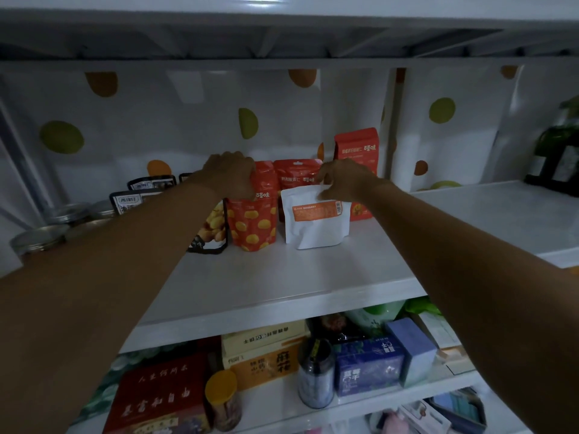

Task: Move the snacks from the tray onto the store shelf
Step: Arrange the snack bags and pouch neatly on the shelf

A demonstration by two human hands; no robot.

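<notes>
White and matte, the stand-up snack pouch with an orange label (315,222) sits upright on the pale shelf board (282,283), just right of the red pouch printed with yellow chestnuts (253,222). The right hand (343,180) pinches the white pouch's top edge; the left hand (230,173) is closed over the red pouch's top. To finish well, I would square both bases flat before letting go, keep them level with the red packs (297,177) behind, and release gently so neither tips forward. No tray is in view.
</notes>
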